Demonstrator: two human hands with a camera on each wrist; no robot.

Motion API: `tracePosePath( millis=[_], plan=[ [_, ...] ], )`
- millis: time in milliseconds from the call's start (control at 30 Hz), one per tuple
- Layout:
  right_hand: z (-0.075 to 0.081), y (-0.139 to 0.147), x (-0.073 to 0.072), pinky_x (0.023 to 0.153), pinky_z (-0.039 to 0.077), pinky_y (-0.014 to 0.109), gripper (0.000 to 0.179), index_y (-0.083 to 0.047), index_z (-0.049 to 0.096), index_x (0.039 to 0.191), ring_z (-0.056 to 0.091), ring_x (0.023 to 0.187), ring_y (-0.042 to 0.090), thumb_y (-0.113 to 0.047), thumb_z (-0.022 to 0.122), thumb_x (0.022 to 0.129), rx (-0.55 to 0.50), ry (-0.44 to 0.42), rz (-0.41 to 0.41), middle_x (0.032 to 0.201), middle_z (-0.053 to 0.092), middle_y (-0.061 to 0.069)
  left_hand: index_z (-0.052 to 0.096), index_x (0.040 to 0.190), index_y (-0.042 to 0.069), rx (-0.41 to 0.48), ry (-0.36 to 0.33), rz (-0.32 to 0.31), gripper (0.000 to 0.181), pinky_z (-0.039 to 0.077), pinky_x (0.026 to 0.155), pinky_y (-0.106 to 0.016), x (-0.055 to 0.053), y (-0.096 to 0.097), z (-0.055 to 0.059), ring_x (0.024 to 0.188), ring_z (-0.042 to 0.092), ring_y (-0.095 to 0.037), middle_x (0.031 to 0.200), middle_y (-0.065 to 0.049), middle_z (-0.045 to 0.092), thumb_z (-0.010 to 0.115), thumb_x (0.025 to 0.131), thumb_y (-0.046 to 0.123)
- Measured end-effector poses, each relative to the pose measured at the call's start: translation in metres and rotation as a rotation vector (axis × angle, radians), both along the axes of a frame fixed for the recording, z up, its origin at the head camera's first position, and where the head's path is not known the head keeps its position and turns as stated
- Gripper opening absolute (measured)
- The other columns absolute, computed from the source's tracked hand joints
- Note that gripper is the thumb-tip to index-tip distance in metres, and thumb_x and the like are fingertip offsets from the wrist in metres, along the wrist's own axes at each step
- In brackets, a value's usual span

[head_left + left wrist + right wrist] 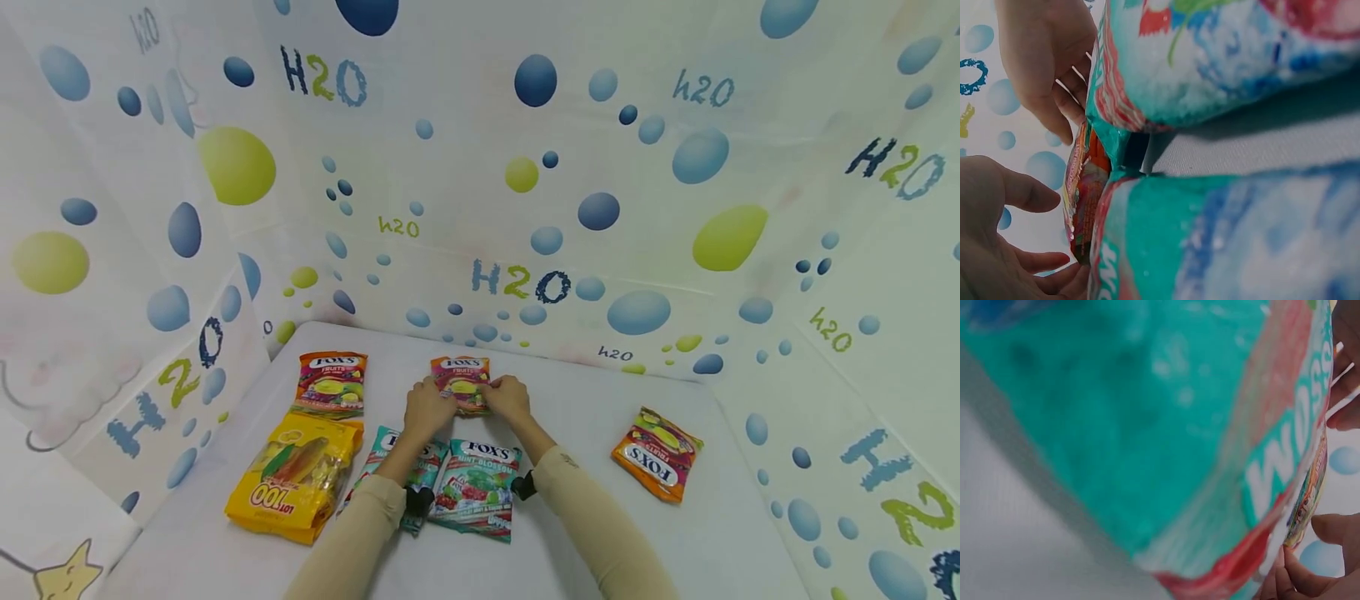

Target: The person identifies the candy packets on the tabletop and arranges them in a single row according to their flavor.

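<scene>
An orange Fox's Fruits candy bag lies at the back middle of the white table, between both hands. My left hand is at its left side, with thumb and fingers spread apart in the left wrist view. My right hand touches the opposite side, its fingers fairly straight. Just in front lie two green Fox's mint candy bags, the right one in plain sight and the left one partly covered by my left forearm. In both wrist views the mint bags hide part of the orange bag and fingertips.
At the left stands a second orange Fox's Fruits bag, with a big yellow Lot 100 bag in front. A third orange Fox's bag lies turned around at the right. Bubble-printed curtains enclose the table's back and sides.
</scene>
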State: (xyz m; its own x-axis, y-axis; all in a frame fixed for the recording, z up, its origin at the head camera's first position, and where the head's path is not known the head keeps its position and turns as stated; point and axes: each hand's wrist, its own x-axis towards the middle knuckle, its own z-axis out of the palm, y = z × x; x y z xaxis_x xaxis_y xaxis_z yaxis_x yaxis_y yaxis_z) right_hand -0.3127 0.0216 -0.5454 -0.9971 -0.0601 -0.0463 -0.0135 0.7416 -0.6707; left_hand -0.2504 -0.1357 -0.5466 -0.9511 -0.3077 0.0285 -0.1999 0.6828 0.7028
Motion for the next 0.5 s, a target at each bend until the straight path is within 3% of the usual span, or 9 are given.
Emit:
tracePosePath(
  millis=[300,500],
  plan=[
    [-0.0050,0.0009,-0.0006,0.068,0.052,0.033,0.031,-0.003,0.072,0.099,0.062,0.078,0.021,-0.032,0.065,0.092,-0.046,-0.044,-0.038,0.089,0.068,0.009,0.056,0.129,-0.009,0.024,0.051,-0.023,0.052,0.049,0.085,-0.053,0.0026,-0.0048,0.0037,0.102,0.056,-0.041,0.114,-0.026,0.057,0.062,0.087,0.023],
    [-0.0016,0.0026,0.0008,0.064,0.051,0.029,0.026,-0.004,0.073,0.097,0.061,0.077,0.019,-0.029,0.068,0.091,-0.099,-0.064,-0.040,0.088,0.068,0.008,0.054,0.132,-0.009,0.088,0.040,-0.011,0.055,0.050,0.083,-0.053,0.0024,-0.0071,0.0075,0.098,0.059,-0.040,0.115,-0.028,0.058,0.060,0.088,0.024]
  ],
)
